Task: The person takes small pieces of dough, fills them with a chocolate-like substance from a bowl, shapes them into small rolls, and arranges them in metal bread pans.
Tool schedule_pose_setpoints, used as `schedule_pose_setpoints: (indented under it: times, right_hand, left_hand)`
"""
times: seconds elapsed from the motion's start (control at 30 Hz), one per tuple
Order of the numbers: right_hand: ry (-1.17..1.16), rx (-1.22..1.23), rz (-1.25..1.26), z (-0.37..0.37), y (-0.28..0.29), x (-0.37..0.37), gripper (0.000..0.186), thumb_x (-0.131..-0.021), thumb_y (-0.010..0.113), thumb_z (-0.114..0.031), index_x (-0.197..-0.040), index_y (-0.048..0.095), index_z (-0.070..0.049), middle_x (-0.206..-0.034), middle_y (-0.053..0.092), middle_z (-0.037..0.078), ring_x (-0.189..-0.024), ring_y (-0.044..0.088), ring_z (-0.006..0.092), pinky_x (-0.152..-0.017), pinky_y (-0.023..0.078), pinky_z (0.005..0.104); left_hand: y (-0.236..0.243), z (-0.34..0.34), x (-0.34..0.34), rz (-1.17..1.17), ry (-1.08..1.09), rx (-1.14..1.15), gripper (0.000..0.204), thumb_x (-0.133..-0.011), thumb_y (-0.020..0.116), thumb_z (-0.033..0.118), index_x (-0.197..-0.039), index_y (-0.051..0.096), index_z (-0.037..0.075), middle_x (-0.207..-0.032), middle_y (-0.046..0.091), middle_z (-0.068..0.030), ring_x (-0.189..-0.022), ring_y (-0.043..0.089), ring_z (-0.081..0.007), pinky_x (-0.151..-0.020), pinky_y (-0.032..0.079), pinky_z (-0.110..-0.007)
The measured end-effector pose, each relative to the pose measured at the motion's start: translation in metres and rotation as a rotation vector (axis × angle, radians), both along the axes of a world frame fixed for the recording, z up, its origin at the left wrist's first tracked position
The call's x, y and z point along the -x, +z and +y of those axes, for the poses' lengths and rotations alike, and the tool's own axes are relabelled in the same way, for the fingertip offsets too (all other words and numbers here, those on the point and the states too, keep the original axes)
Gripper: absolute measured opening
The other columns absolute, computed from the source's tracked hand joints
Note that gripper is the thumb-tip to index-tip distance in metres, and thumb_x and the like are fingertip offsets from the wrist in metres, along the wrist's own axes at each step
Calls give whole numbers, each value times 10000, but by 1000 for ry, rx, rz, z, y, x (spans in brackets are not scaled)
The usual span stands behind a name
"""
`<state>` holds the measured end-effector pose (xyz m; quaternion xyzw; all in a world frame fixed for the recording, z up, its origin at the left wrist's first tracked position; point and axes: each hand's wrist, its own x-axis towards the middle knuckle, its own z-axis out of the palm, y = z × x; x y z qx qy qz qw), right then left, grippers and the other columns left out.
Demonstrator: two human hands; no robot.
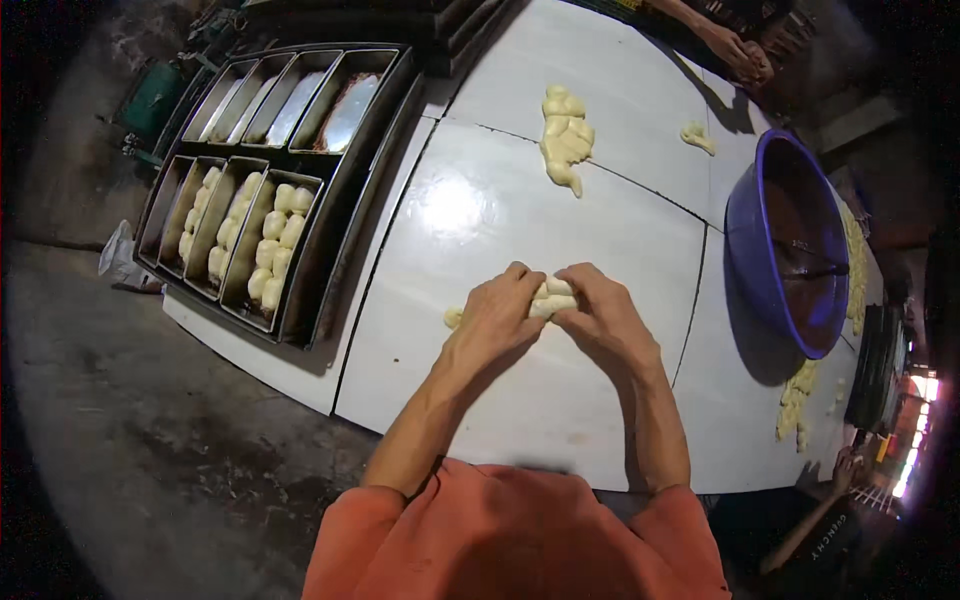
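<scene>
Both my hands grip a pale dough piece [552, 300] over the white tiled table [420, 380]. The fingers of my left hand [498, 308] curl against its left side, and my right hand [600, 312] is closed round its right end. A small dough scrap [452, 317] lies just left of my left hand. Farther up the table rest a larger irregular dough lump [565, 140] and a smaller piece [697, 137].
Left, a metal rack of loaf tins [355, 110], several with dough balls [283, 230]. Right, a purple basin [745, 240] of brown mixture and dough strips [795, 400]. Co-workers' hands show at top [750, 60] and lower right [850, 465]. Bottom left is concrete floor [150, 420].
</scene>
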<state>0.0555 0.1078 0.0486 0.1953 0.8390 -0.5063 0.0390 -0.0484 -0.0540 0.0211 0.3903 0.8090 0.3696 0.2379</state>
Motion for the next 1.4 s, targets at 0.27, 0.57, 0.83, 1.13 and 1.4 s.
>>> schedule_pose_setpoints:
  times: [0.27,0.57,0.83,1.13,1.4]
  right_hand:
    - [79,69,-2,-2,-12,-21,406,-787,779,-152,-1135,654,14,-972,661,83,-816,610,166,-735,505,314]
    - [-70,-331,223,63,-32,38,451,-890,711,-256,-1232,630,27,-1125,688,202,-940,706,329,-853,553,386]
    - [-305,-751,170,132,-76,176,576,-876,691,-424,-1247,646,14,-1348,553,243,-1208,554,368,-1021,463,464]
    - [-319,102,232,173,-81,169,298,-752,656,-108,-1019,621,21,-786,612,40,-666,559,140,-624,486,280]
    - [-223,-248,16,135,-27,187,447,-779,677,-230,-1101,655,80,-964,712,210,-891,703,289,-795,542,365]
  left_hand:
    - [15,-17,-14,17,-69,98,478,-834,730,258,-1239,614,31,-1111,639,-186,-942,660,-390,-829,525,-452]
    - [33,-14,22,60,-78,214,791,-767,842,362,-1408,514,35,-1422,546,-195,-1157,642,-389,-974,530,-445]
    - [-17,83,122,258,42,-140,489,-919,685,237,-1343,565,23,-1361,577,-218,-1153,636,-363,-986,523,-429]
    - [-47,151,171,432,-73,-171,418,-850,673,174,-1227,577,22,-1248,589,-213,-1094,612,-373,-887,532,-477]
    - [-55,152,173,499,-126,-8,459,-897,638,236,-1301,538,44,-1369,557,-187,-1172,590,-328,-895,480,-518]
